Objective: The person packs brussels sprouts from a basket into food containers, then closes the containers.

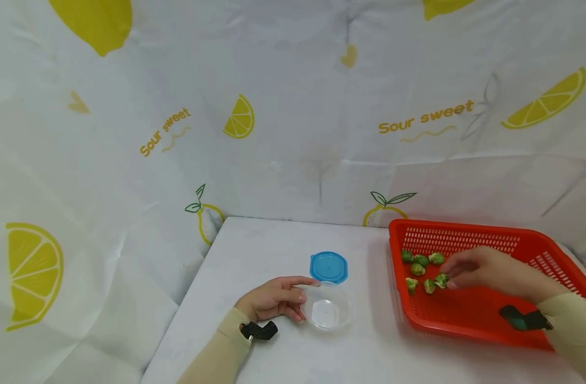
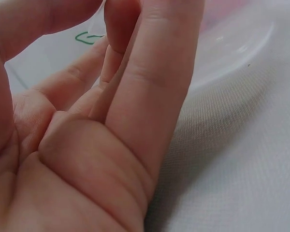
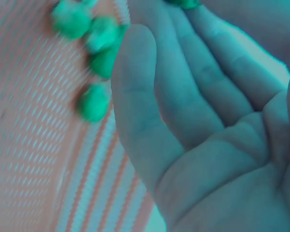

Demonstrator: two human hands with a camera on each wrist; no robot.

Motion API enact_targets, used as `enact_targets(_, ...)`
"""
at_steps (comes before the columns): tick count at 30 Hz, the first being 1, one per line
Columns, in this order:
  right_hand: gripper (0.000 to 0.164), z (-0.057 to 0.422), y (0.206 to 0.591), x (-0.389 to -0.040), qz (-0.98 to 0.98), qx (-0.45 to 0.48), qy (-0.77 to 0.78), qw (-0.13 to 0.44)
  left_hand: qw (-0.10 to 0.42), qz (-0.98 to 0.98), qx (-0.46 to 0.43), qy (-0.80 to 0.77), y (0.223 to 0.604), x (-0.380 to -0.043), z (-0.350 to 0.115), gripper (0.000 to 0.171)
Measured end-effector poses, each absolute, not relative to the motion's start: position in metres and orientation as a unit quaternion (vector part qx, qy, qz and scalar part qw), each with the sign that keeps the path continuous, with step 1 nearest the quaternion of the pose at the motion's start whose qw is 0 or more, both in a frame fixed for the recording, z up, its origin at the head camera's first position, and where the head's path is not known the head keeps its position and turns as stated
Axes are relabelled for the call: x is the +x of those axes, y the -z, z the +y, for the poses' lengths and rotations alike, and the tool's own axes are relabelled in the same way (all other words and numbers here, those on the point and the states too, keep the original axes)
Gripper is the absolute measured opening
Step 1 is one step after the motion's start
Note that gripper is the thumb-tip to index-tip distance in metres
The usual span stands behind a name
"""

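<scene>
My left hand grips the near-left rim of a clear plastic bowl standing on the white tabletop, thumb and fingers on either side of its edge. In the left wrist view, part of the bowl shows beyond the fingers. Over the red basket, my right hand reaches down and pinches a Brussels sprout between thumb and fingertips. A green edge of that sprout peeks out at the top of the right wrist view. Several other Brussels sprouts lie in the basket's left part.
A blue lid lies flat on the table just behind the bowl. The basket stands at the right, its slotted walls raised around the sprouts. A lemon-print cloth hangs behind the table and along its left side.
</scene>
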State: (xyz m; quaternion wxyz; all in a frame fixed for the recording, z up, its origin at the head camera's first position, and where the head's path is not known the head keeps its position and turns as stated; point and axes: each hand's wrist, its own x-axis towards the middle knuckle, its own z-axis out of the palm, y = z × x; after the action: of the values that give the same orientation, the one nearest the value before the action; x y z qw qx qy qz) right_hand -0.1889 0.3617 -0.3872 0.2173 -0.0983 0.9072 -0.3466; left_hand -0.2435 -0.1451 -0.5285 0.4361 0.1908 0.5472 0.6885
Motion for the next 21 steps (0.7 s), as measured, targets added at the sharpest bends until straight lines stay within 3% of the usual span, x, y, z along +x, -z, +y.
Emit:
enact_targets(7,0.029,0.316,0.373,-0.178,0.909,-0.123,0.361,0.167,0.434,0.545,0.190,-0.692,0.527,-0.243,-0.150,0.057)
enact_targets(21,0.022,0.207,0.375,-0.178,0.887,-0.122,0.416,0.161,0.439,0.556,0.185,-0.680,0.525,-0.244,-0.147,0.054)
